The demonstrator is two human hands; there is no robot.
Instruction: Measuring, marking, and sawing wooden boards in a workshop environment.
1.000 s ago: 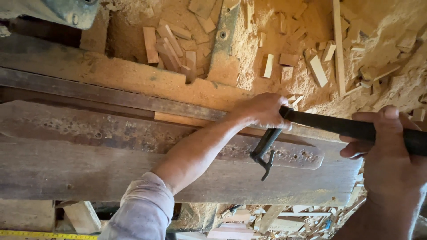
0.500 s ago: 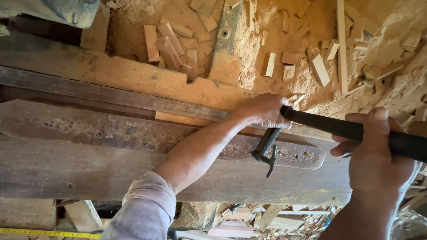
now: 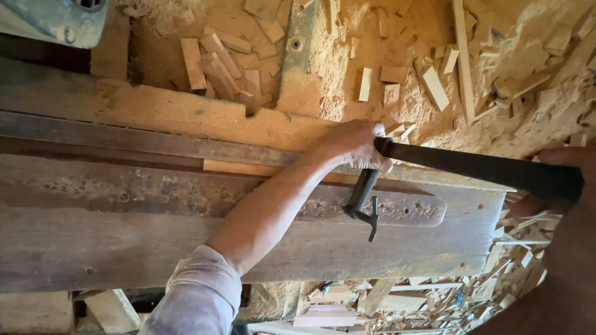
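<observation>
Sawdust and pale wood offcuts (image 3: 434, 87) cover the floor beyond your worn, grey wooden bench (image 3: 124, 248). Your left hand (image 3: 354, 146), arm stretched forward across the bench, is curled around the head of the long black metal bar (image 3: 484, 170), above a dark iron clamp screw (image 3: 363, 201). Your right hand (image 3: 552, 198) grips the bar's far end at the frame's right edge.
</observation>
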